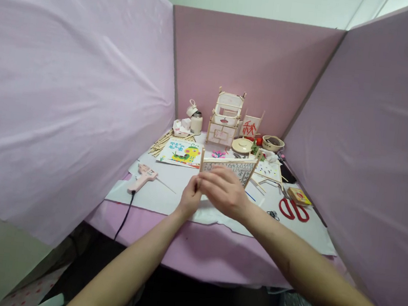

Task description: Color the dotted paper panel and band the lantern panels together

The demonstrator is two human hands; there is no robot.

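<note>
A small frame of wooden sticks [250, 173], with a sheet of written characters across it, stands upright in front of me. My left hand [190, 195] is closed around the lower part of its left post. Across the front of the sheet comes my right hand [224, 191], its fingers bent together at that same post and touching my left hand. The fingertips and the frame's lower left corner are hidden behind the hands. To the left, a pink glue gun [145, 177] lies on the white table covering with its cord hanging over the edge.
At the back stand a stick-built structure [225, 118], a panel with a red character [250, 127], a jar [196, 123] and a bowl [273, 142]. A caterpillar picture [180, 152] lies behind the glue gun. Red-handled scissors [294, 210] and a yellow box [299, 196] lie right.
</note>
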